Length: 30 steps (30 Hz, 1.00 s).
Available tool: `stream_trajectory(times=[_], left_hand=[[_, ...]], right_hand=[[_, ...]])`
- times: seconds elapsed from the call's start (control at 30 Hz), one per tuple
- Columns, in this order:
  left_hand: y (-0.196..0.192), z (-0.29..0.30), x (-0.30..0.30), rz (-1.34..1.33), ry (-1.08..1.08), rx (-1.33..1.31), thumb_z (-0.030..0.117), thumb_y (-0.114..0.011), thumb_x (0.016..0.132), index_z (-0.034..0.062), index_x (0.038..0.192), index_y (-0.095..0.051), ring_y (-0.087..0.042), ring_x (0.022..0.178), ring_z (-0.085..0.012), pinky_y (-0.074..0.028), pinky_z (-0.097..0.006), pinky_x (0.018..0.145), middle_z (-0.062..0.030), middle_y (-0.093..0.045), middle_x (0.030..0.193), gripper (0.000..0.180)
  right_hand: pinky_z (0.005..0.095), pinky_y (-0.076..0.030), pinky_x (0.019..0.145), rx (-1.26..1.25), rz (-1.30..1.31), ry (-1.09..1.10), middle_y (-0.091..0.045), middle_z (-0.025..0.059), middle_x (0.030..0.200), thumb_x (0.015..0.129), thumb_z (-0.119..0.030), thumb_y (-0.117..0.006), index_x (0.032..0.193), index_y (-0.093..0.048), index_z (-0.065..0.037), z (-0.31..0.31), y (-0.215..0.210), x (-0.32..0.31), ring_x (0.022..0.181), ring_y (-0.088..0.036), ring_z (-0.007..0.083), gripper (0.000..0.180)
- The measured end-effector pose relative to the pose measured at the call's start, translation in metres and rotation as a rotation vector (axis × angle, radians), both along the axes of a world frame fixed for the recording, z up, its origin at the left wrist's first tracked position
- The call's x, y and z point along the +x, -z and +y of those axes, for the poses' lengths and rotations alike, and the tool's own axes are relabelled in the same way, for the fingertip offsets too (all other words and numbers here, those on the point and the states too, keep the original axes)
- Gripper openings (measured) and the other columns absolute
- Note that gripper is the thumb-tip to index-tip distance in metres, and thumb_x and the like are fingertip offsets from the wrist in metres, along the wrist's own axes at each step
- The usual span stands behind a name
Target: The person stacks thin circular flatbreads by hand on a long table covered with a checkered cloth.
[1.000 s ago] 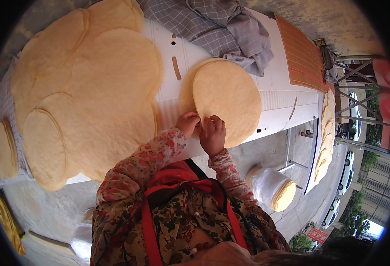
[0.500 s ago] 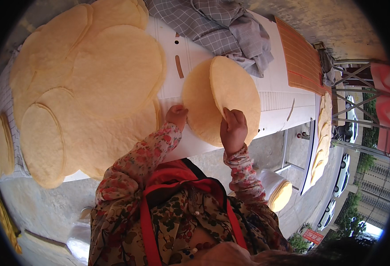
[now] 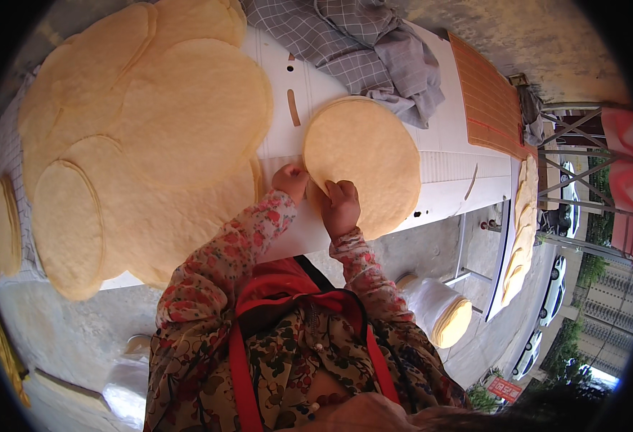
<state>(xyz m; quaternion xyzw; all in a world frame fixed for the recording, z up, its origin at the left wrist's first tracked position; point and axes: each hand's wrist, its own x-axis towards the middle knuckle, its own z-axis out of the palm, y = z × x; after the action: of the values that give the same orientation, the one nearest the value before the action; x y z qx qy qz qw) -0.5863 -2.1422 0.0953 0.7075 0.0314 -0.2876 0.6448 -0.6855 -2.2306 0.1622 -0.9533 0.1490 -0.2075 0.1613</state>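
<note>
A round, thin, pale-yellow flatbread [image 3: 365, 158] lies flat on top of a small pile on the white table board [image 3: 277, 147]. My right hand [image 3: 342, 207] has its fingers closed on the near left edge of this top sheet. Just left of it my left hand [image 3: 291, 181] is closed, its fingertips right beside the pile's left edge. Whether they pinch anything is hidden. Broad overlapping piles of similar flatbreads [image 3: 194, 115] cover the left side of the table.
Behind the small pile lies a crumpled grey checked cloth [image 3: 396, 65]. A brown slatted mat [image 3: 486, 101] is at the right end. More flatbreads [image 3: 522, 230] rest on a side surface. Below stands a plastic-wrapped stack [image 3: 450, 320]. Parked cars [image 3: 553, 288] are outside at right.
The top flatbread, held half folded up before, now lies flat over the pile. My right hand has moved left with its edge, close to my left hand, which has hardly moved.
</note>
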Motion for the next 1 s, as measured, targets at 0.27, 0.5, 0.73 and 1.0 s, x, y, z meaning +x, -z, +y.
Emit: stream_trajectory(times=[0.27, 0.5, 0.73, 1.0], left_hand=[[-0.052, -0.004, 0.001, 0.618, -0.083, -0.4, 0.009, -0.059, 0.082, 0.0044, 0.09, -0.053, -0.061, 0.069, -0.0203, -0.055, -0.032, 0.064, -0.0065, -0.06, 0.081, 0.011], [-0.039, -0.014, -0.029, 0.4, -0.01, -0.256, 0.009, -0.061, 0.079, 0.0014, 0.096, -0.056, -0.06, 0.077, -0.0175, -0.051, -0.028, 0.066, -0.0067, -0.059, 0.086, 0.019], [0.014, 0.004, -0.051, -0.378, -0.082, 0.099, 0.007, -0.065, 0.072, 0.0, 0.094, -0.061, -0.063, 0.077, -0.0176, -0.051, -0.028, 0.069, -0.0098, -0.064, 0.084, 0.024], [0.023, -0.023, -0.046, -0.082, -0.079, -0.018, 0.005, -0.06, 0.078, -0.0025, 0.097, -0.058, -0.062, 0.071, -0.0181, -0.052, -0.029, 0.06, -0.0103, -0.062, 0.087, 0.021]], right_hand=[[0.0401, -0.049, 0.071, -0.093, -0.038, 0.051, -0.057, 0.0143, 0.093, 0.071, -0.006, -0.064, 0.103, -0.061, -0.002, 0.017, -0.006, 0.002, 0.085, -0.056, 0.033, 0.033], [0.0407, -0.048, 0.072, 0.215, 0.011, 0.074, -0.061, 0.0202, 0.089, 0.076, -0.006, -0.06, 0.096, -0.063, 0.0, -0.082, -0.042, -0.01, 0.085, -0.059, 0.0367, 0.021], [0.0385, -0.047, 0.07, -0.252, 0.039, -0.07, -0.059, 0.0144, 0.089, 0.071, 0.006, -0.057, 0.1, -0.064, -0.002, -0.118, -0.229, -0.024, 0.083, -0.056, 0.0327, 0.031], [0.0384, -0.049, 0.064, -0.135, 0.083, -0.068, -0.054, 0.0082, 0.089, 0.066, 0.001, -0.059, 0.099, -0.063, -0.006, -0.048, -0.016, -0.057, 0.082, -0.054, 0.0288, 0.034]])
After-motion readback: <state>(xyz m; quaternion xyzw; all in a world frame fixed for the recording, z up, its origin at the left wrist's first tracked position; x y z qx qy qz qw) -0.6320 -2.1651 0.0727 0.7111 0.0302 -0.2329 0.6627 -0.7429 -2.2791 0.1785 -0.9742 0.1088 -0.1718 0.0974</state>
